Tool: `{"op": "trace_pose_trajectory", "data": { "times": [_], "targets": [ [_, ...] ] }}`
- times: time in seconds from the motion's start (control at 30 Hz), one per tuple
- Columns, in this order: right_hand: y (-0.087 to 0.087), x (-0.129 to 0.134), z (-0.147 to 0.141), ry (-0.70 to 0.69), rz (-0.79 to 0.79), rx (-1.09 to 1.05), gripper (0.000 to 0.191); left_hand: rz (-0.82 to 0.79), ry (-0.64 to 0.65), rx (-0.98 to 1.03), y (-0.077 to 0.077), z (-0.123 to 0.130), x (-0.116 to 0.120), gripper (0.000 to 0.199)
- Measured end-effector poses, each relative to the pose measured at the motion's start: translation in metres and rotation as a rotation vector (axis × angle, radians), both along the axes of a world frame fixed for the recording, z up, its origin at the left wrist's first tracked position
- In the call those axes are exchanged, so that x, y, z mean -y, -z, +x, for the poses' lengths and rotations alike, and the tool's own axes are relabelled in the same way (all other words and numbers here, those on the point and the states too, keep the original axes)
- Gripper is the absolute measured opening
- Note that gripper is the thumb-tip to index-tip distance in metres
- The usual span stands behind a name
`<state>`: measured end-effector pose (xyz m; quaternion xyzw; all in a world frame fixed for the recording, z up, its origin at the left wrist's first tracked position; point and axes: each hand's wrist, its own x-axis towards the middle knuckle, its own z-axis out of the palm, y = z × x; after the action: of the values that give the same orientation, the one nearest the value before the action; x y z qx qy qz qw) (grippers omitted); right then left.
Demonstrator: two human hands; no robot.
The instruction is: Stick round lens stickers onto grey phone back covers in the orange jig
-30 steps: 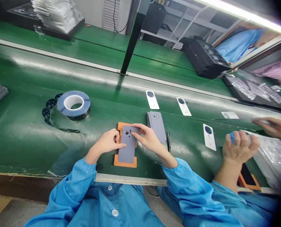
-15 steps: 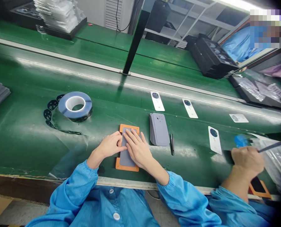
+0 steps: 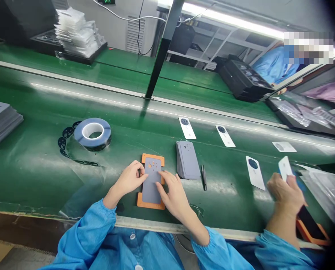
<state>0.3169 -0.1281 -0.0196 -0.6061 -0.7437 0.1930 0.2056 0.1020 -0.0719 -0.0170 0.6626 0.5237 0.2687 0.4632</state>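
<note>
A grey phone back panel with camera cutouts at its far end lies in an orange fixture in front of me. My left hand is at the panel's left edge, fingers curled but apart from the thumb, whose tip touches the panel. At the right edge, my right hand has its fingers spread, with the tips on or close to panel and fixture. A stack of grey panels lies to the right, beside black tweezers.
A tape roll with dark camera-shaped stickers stands left. More grey panels are stacked far left. White panels are spread to the right. A co-worker's hand holds a white panel near another orange fixture. A post rises behind.
My right hand has slid off the grey panel's far part to its right edge, uncovering the cutouts. The co-worker's hand now holds up a white panel. The view has tilted up slightly.
</note>
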Motion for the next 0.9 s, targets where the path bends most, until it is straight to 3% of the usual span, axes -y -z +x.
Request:
{"op": "trace_pose_trajectory", "data": {
  "times": [0.13, 0.3, 0.5, 0.63, 0.77, 0.9],
  "targets": [
    [-0.019, 0.011, -0.003, 0.028, -0.048, -0.162, 0.038, -0.039, -0.202, 0.068, -0.007, 0.002, 0.009, 0.029],
    [-0.049, 0.016, -0.007, -0.117, -0.186, -0.425, 0.041, -0.211, -0.24, 0.309, -0.01, -0.007, 0.023, 0.047],
    [-0.035, 0.005, -0.015, -0.109, -0.236, -0.416, 0.04, -0.335, -0.223, 0.374, -0.011, -0.015, 0.037, 0.053],
    [-0.03, -0.002, -0.014, 0.019, -0.211, -0.413, 0.035, -0.257, -0.178, 0.292, -0.016, -0.01, 0.039, 0.042],
    [-0.029, -0.01, 0.001, 0.222, -0.182, -0.326, 0.041, -0.001, -0.175, 0.005, -0.015, 0.0, 0.038, 0.032],
    [-0.022, -0.017, 0.015, 0.249, -0.15, -0.25, 0.043, 0.102, -0.183, -0.161, -0.009, 0.011, 0.038, 0.038]
  ]
}}
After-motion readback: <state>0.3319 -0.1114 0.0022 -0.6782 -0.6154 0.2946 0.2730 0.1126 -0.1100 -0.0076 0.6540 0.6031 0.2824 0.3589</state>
